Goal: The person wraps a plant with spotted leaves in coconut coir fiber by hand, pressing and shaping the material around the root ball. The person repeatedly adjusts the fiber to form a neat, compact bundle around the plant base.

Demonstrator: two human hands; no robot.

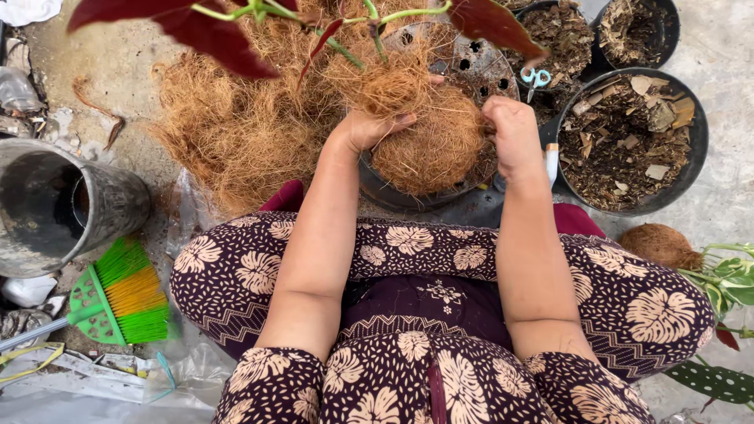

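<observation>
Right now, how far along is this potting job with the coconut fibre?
Done: a ball of fibre already sits in the black pot, around the stems of the red-leaved plant. In hand: the left hand presses the fibre and the right hand grips the ball's other side. Left: a big loose heap of fibre lies unused beside the pot, and the ball is still ragged.

Coir ball (428, 149): dry, coarse, hairy fibre, matt brown; loose coir pile (243, 118) the same. Pot (408, 192): black plastic, smooth, slightly dull. Tub (695, 149): black plastic, holding rough bark and wood chips. Broom (122, 294): green and orange plastic bristles, glossy. Bucket (59, 208): grey, worn and stained, probably metal. Dress (440, 314): soft printed cloth, matt. Ground (722, 212): rough concrete. Leaves (212, 35): smooth, faintly glossy.
</observation>
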